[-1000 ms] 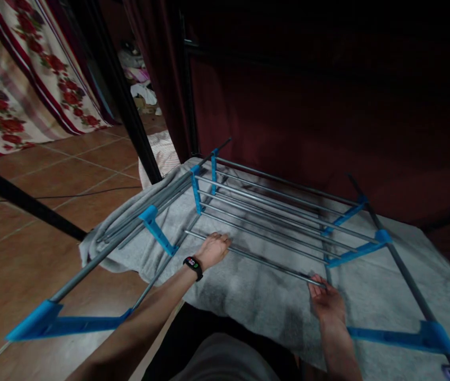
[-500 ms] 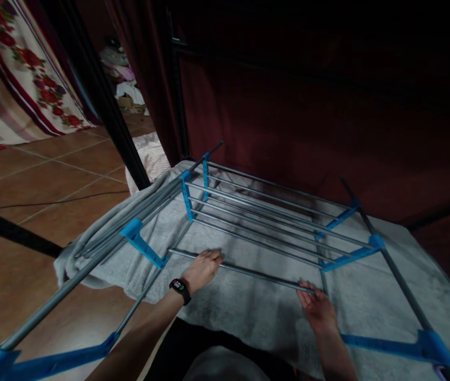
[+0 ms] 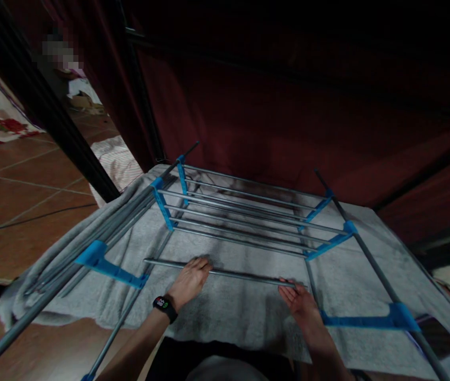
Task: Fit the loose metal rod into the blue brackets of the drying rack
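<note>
A loose grey metal rod (image 3: 244, 276) lies crosswise over a grey towel (image 3: 233, 312), in front of a drying rack (image 3: 249, 211) made of grey rods and blue plastic brackets. My left hand (image 3: 189, 280), with a black smartwatch (image 3: 164, 306) on its wrist, is closed over the rod left of its middle. My right hand (image 3: 300, 302) grips the rod's right end with curled fingers. The rod's left end reaches toward the blue bracket (image 3: 109, 264) on the rack's left rail.
The rack's right rail (image 3: 384, 286) carries another blue bracket (image 3: 368, 321). A dark red curtain (image 3: 288, 106) hangs behind. Brown floor tiles (image 3: 18, 211) lie to the left with a black pole (image 3: 50, 121) and a striped cloth (image 3: 117, 161).
Both hands and the rod have moved nearer to me and slightly left. The view has panned right, pushing the floral cloth almost out of sight.
</note>
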{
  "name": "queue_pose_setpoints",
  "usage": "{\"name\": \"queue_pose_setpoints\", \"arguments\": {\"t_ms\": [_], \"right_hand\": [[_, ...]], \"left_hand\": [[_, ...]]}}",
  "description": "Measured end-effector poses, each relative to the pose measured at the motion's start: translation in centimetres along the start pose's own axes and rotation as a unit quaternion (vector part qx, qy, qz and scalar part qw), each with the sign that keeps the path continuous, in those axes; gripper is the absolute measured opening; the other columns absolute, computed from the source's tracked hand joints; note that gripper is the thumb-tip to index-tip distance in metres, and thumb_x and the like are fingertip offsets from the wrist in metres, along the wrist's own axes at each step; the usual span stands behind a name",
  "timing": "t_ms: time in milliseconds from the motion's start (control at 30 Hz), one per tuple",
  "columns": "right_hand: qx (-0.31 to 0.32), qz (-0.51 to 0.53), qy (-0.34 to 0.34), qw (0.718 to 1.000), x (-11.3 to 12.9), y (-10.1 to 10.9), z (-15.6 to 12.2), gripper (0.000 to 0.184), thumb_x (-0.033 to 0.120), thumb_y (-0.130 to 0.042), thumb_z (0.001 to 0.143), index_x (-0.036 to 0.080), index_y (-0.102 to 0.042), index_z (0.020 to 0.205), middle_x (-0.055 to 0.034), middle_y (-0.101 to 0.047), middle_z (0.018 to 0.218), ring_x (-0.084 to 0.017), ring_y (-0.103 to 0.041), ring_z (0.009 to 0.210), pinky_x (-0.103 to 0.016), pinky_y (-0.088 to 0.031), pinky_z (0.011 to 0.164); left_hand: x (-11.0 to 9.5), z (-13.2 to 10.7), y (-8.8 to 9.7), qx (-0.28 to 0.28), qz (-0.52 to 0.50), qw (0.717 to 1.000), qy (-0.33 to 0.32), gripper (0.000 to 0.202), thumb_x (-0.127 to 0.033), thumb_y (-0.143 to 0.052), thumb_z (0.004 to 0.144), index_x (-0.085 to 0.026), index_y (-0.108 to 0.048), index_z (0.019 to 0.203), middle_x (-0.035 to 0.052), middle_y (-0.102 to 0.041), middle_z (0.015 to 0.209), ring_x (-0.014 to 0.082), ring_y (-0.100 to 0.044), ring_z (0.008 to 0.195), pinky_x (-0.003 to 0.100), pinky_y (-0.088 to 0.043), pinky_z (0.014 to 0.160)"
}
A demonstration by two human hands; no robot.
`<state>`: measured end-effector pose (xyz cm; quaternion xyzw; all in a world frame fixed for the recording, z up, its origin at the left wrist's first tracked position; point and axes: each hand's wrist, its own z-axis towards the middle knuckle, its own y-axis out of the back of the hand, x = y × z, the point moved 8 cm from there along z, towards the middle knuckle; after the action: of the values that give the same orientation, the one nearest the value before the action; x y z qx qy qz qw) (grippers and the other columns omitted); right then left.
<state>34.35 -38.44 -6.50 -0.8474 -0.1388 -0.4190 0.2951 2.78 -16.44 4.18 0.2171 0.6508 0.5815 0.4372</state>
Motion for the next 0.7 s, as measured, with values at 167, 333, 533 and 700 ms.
{"name": "queue_pose_setpoints", "arguments": {"t_ms": [167,333,533,700], "right_hand": [[0.046,-0.061,-0.084,0.993,-1.1,-1.3,-3.0,0.033,0.049,-0.083,0.064,0.024,-0.071,0.08,-0.0113,-0.08,0.1,-0.03,-0.075,0.101,-0.05,-0.055,0.101],[0.102,-0.201,-0.119,0.967,-0.6,-3.7,-5.3,0.046,0.055,-0.079,0.07,0.018,-0.077,0.097,-0.015,-0.08,0.106,-0.029,-0.074,0.094,-0.046,-0.055,0.092],[-0.046,-0.181,0.101,0.977,6.9,-4.0,-1.4,0.048,0.057,-0.08,0.062,0.024,-0.069,0.094,-0.005,-0.074,0.092,-0.025,-0.068,0.088,-0.041,-0.057,0.083],[-0.202,-0.265,0.313,0.889,12.7,-1.1,1.8,0.052,0.057,-0.062,0.071,0.023,-0.057,0.11,-0.0048,-0.063,0.105,-0.024,-0.06,0.1,-0.043,-0.052,0.094]], "left_hand": [[0.4,-0.3,-0.8,-0.006,-0.02,1.0,-0.022,0.033,-0.017,-0.044,0.1,-0.023,-0.075,0.109,0.0086,-0.072,0.111,0.0254,-0.065,0.111,0.045,-0.05,0.107],[0.8,-0.3,-1.5,-0.02,-0.024,0.999,-0.028,0.028,-0.026,-0.053,0.099,-0.024,-0.077,0.112,0.0088,-0.074,0.117,0.0274,-0.067,0.116,0.048,-0.051,0.11],[3.4,-0.2,-0.1,-0.077,-0.135,0.988,0.017,0.036,-0.051,-0.057,0.098,-0.027,-0.076,0.116,0.0066,-0.076,0.119,0.0256,-0.07,0.114,0.042,-0.056,0.104],[11.8,-0.2,2.3,-0.273,-0.278,0.888,0.243,0.035,-0.049,-0.06,0.086,-0.023,-0.071,0.105,0.0081,-0.076,0.103,0.0262,-0.072,0.092,0.044,-0.061,0.088]]}}
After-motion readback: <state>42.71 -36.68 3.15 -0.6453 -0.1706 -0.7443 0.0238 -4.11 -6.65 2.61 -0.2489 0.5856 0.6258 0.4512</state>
